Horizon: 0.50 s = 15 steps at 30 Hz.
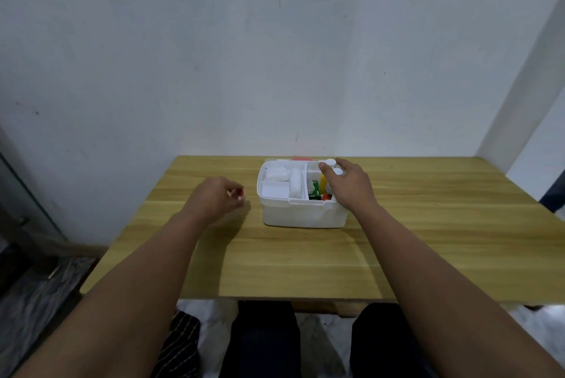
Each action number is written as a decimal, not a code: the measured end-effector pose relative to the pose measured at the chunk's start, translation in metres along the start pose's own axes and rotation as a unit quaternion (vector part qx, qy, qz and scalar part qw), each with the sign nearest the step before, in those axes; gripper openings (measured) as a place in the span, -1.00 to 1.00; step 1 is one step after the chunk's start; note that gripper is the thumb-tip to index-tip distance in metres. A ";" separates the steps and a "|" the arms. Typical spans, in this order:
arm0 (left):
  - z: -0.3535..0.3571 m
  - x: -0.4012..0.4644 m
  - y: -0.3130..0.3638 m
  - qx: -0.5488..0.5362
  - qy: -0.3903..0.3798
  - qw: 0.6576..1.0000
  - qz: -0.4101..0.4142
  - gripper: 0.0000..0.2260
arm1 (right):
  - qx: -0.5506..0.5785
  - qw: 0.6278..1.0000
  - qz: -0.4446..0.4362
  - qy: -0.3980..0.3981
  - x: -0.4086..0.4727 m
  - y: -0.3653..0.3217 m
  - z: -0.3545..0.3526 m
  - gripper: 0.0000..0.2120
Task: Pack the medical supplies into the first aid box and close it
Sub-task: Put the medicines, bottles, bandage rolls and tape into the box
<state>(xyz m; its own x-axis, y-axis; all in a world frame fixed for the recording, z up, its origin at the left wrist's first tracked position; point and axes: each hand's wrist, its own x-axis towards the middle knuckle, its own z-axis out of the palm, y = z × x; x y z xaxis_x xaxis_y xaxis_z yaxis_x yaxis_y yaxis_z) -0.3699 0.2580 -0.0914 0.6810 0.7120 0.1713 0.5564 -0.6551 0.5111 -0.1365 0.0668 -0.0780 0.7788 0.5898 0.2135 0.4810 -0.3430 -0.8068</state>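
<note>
Two bare forearms reach forward from the near edge of the wooden table (428,255), over dark trousers (263,341). The left hand (214,198) hovers knuckles up with its fingers curled around a small red-and-white item (237,193) at the fingertips; what it is cannot be told. Just right of those fingertips stands the open white first aid box (302,214), its long axis running left to right across the table and its mouth facing up. The right hand (345,183) lies palm down over the box's right compartment, fingers bent around a white-capped bottle (330,162) standing upright beyond them. Left of those fingers lie white gauze rolls (295,183) and a green packet (315,188).
</note>
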 end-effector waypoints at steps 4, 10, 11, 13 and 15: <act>-0.021 0.018 0.039 -0.198 0.092 0.976 0.002 -0.81 | -0.003 1.000 0.001 0.002 0.003 0.003 0.001 -0.38; -0.006 0.030 0.095 -0.125 0.051 0.985 0.108 -0.64 | -0.008 1.000 0.003 -0.001 0.005 0.005 0.002 -0.33; -0.001 0.031 0.097 -0.090 0.045 0.988 0.117 -0.66 | -0.012 1.000 0.001 -0.002 0.005 0.005 0.002 -0.32; 0.007 0.030 0.096 -0.042 0.031 0.992 0.118 -0.73 | -0.012 1.000 0.001 -0.004 0.004 0.005 0.002 -0.32; 0.010 0.027 0.094 -0.004 0.016 0.994 0.110 -0.78 | -0.013 1.000 0.001 -0.005 0.004 0.005 0.002 -0.32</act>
<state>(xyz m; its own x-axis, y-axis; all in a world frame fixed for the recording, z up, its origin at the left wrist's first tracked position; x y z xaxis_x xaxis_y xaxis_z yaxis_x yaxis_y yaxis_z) -0.2943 0.2130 -0.0473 0.7703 0.5590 0.3068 0.3916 -0.7944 0.4643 -0.1313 0.0691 -0.0824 0.7759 0.5960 0.2068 0.4900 -0.3628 -0.7927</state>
